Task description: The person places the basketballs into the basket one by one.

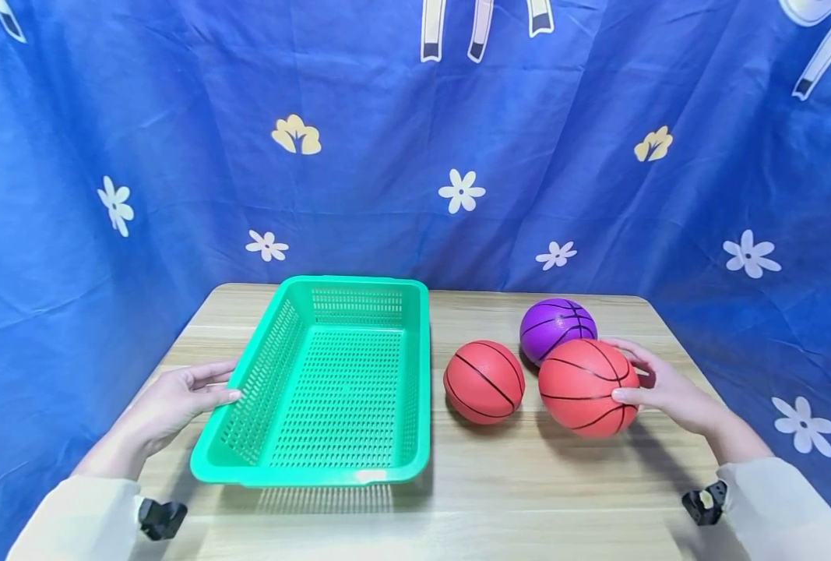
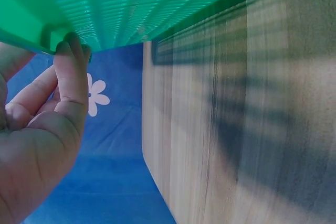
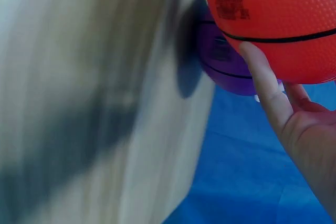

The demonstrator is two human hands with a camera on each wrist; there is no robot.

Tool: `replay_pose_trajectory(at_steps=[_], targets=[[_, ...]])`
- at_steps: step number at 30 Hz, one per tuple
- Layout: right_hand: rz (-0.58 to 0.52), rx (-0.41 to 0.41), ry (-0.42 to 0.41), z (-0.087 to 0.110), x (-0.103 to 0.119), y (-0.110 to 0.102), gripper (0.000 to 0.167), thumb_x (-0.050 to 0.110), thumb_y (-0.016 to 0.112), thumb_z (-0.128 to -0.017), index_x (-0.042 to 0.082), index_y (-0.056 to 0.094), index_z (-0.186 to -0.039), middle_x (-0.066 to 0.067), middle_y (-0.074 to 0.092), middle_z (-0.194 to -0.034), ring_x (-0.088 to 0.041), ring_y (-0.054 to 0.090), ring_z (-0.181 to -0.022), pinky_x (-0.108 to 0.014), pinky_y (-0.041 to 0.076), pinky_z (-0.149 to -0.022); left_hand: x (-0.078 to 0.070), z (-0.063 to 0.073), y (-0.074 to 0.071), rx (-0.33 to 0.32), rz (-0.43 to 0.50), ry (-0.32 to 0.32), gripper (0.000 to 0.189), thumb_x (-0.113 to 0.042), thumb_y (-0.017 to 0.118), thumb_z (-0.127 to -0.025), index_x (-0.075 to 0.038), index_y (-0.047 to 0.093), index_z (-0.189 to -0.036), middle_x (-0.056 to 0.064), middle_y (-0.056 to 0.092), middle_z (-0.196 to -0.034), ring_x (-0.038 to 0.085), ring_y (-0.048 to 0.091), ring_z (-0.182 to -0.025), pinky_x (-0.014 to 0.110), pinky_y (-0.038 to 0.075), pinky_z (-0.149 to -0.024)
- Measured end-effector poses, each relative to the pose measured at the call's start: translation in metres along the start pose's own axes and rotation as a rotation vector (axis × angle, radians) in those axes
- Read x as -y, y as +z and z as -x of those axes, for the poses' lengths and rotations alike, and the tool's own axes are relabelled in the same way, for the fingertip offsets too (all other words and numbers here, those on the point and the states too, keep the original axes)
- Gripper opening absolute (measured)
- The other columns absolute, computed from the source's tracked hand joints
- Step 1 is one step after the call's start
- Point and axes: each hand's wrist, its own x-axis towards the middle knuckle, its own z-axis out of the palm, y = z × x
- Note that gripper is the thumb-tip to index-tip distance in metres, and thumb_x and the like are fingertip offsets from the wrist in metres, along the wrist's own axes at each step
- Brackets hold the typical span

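A green plastic basket [image 1: 310, 475] with slotted walls stands left of centre in the head view. My left hand [image 1: 177, 401] pinches its left rim, thumb on top; the left wrist view shows the fingers [image 2: 71, 74] against the rim's underside. At the right, my right hand [image 1: 670, 393] grips a red basketball [image 1: 583, 389] from its right side, thumb near and fingers behind. In the right wrist view the red ball hangs over the table, with a purple basketball [image 3: 226, 66] beyond it. Another red basketball [image 1: 484, 382] sits between the basket and the held ball.
The wooden table [image 1: 485, 506] has a blue patterned cloth [image 1: 373, 195] hanging behind it and at its sides. Near the back right, the purple ball [image 1: 555, 326] rests partly behind the held one. Black wrist devices sit on both white sleeves [image 1: 79, 518].
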Motion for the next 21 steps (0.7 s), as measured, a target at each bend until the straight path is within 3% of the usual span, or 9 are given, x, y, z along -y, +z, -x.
replay_pose_trajectory(at_steps=[4,8,12,21], targets=[[-0.042,0.013,-0.054,-0.007,0.018,-0.007,0.067,-0.001,0.061,-0.087,0.013,0.034,-0.147,-0.005,0.047,-0.127,-0.019,0.061,-0.102,-0.046,0.056,-0.072,-0.001,0.002,-0.001,-0.003,-0.009,-0.003,0.068,-0.024,0.064,-0.093,0.008,0.032,-0.144,0.028,0.04,-0.141,-0.007,0.052,-0.1,0.023,0.051,-0.081],[-0.061,0.015,-0.114,-0.017,0.036,-0.009,0.068,-0.005,0.059,-0.088,0.015,0.033,-0.147,0.0,0.047,-0.128,-0.017,0.061,-0.102,-0.044,0.057,-0.072,-0.003,0.003,-0.002,0.0,-0.034,-0.012,0.068,-0.026,0.063,-0.094,0.008,0.032,-0.144,0.028,0.04,-0.141,0.017,0.055,-0.113,0.024,0.051,-0.082],[-0.042,-0.007,-0.168,-0.031,0.053,-0.004,0.07,-0.007,0.06,-0.087,0.017,0.035,-0.147,-0.001,0.044,-0.131,-0.016,0.061,-0.102,-0.041,0.057,-0.072,-0.005,0.004,-0.001,0.001,-0.042,-0.016,0.069,-0.028,0.063,-0.094,0.009,0.032,-0.143,0.027,0.04,-0.141,0.039,0.047,-0.121,0.025,0.052,-0.082],[-0.033,-0.05,-0.275,-0.075,0.079,0.026,0.077,-0.005,0.069,-0.081,0.016,0.034,-0.147,-0.005,0.05,-0.131,-0.017,0.059,-0.108,-0.034,0.055,-0.08,-0.006,0.004,0.002,-0.006,-0.012,-0.029,0.07,-0.028,0.063,-0.094,0.007,0.031,-0.144,0.028,0.039,-0.142,0.04,0.045,-0.123,0.03,0.051,-0.085]])
